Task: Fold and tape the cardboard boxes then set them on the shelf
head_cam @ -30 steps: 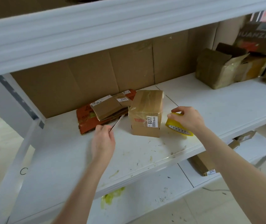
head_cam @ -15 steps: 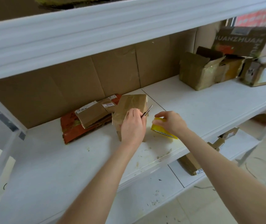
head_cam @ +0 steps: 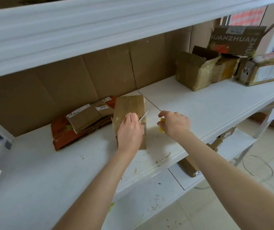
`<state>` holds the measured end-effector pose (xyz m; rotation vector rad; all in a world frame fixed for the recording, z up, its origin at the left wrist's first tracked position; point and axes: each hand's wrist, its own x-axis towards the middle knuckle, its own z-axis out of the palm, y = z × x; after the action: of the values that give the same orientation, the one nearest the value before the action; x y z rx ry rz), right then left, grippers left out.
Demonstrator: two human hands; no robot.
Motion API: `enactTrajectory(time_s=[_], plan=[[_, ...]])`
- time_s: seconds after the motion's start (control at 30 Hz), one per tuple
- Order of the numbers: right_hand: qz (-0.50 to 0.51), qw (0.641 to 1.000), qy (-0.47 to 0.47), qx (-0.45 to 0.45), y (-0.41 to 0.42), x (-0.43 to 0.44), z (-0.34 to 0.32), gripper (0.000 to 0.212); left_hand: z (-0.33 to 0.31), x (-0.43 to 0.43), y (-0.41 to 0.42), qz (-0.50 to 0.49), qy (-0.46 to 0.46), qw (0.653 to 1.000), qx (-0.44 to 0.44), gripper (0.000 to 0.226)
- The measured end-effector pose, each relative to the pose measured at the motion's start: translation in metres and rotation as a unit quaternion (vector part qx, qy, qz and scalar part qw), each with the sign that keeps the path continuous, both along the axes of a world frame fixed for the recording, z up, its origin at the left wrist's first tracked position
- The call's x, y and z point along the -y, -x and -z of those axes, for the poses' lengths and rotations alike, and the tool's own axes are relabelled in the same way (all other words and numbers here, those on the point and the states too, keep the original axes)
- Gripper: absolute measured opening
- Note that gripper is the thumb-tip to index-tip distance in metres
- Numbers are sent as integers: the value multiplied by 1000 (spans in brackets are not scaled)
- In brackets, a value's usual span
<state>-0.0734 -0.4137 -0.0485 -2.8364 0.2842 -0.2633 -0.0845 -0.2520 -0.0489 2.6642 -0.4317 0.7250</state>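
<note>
A small taped cardboard box [head_cam: 130, 105] stands upright on the white shelf [head_cam: 199, 103]. My left hand [head_cam: 129, 130] lies over the box's front and pinches a thin metal blade [head_cam: 143, 115] that points up and right. Just right of the box, my right hand [head_cam: 175, 124] curls over a yellow tape roll [head_cam: 162, 124], which is mostly hidden beneath the palm and rests on the shelf. A stack of flattened cardboard boxes [head_cam: 84, 119] with an orange one at the bottom lies left of the upright box.
Several folded and open boxes [head_cam: 197, 70] stand at the shelf's far right, one dark box [head_cam: 234, 40] behind them. Brown cardboard sheets [head_cam: 66, 83] line the back. Another shelf board [head_cam: 99, 22] hangs low overhead. A box [head_cam: 189, 165] sits on the lower shelf.
My left hand moved right with the blade, from the shelf beside the flat stack onto the box front. My right hand stayed on the tape roll. The view shifted right.
</note>
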Motion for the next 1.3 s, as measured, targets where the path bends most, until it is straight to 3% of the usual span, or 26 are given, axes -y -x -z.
enactTrajectory(time_s=[0.1, 0.23, 0.43, 0.57, 0.9, 1.3], plan=[[-4, 999, 3, -32, 6, 12, 4, 34, 11, 6, 8, 5, -13, 1000, -15, 10], [-12, 997, -69, -29, 11, 23, 5, 24, 7, 5, 8, 20, 74, 997, -23, 10], [2, 990, -144, -2, 12, 17, -1, 19, -16, -6, 15, 26, 123, 991, -45, 10], [25, 987, -159, 4, 14, 11, -4, 19, -23, -5, 41, 38, 75, 996, -13, 8], [42, 992, -117, 31, 20, 0, -10, 18, -17, 12, 57, -2, -2, 991, -131, 46], [4, 998, -31, 59, 26, -2, -21, 23, -15, 29, 41, -53, -40, 986, -151, 44]])
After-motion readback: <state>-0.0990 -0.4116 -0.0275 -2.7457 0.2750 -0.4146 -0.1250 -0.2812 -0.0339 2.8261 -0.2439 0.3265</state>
